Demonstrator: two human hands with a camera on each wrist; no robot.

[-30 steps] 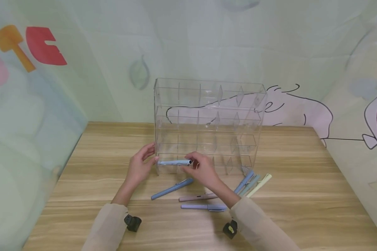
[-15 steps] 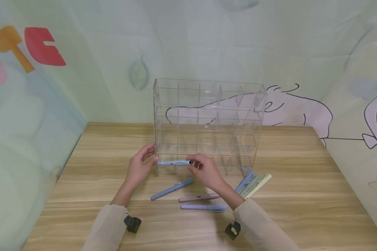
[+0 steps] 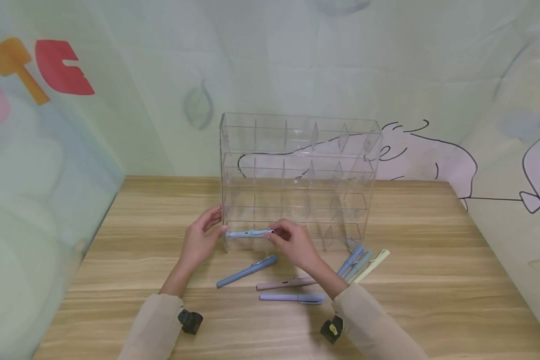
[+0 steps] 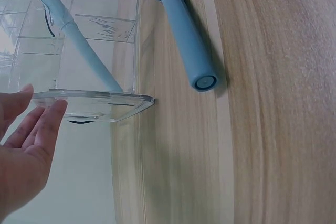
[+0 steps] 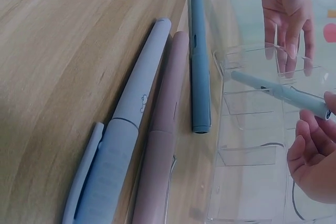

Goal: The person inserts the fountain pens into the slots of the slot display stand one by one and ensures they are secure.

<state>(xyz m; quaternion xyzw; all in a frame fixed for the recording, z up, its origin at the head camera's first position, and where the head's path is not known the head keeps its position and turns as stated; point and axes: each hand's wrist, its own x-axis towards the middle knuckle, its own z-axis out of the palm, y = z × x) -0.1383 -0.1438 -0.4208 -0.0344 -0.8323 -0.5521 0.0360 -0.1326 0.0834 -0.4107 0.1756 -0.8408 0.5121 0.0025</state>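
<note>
My right hand [image 3: 294, 245] pinches the cap end of a light blue pen [image 3: 247, 233] between thumb and fingers. The pen lies nearly level across the lower left of a clear acrylic organizer [image 3: 299, 120], its far end by the left side panel. In the left wrist view this pen [image 4: 79, 40] slants down to the panel's inner face. My left hand [image 3: 200, 240] rests against the outside of that panel with fairly straight fingers, thumb at the front edge. Through the panel the left hand's fingers [image 5: 289, 35] also show in the right wrist view.
A darker blue pen [image 3: 246, 271] lies in front of the organizer. Nearer me are a mauve pen [image 3: 283, 283] and a lavender pen [image 3: 292, 298]. To the right, blue [image 3: 351, 259], teal [image 3: 359, 265] and pale yellow [image 3: 373, 265] pens lie side by side. Behind hangs a printed backdrop [image 3: 162, 100].
The right thumb and fingers have shifted on the pen's cap end, and the pen has rolled so its clip shows more. The left hand and organizer have stayed in place.
</note>
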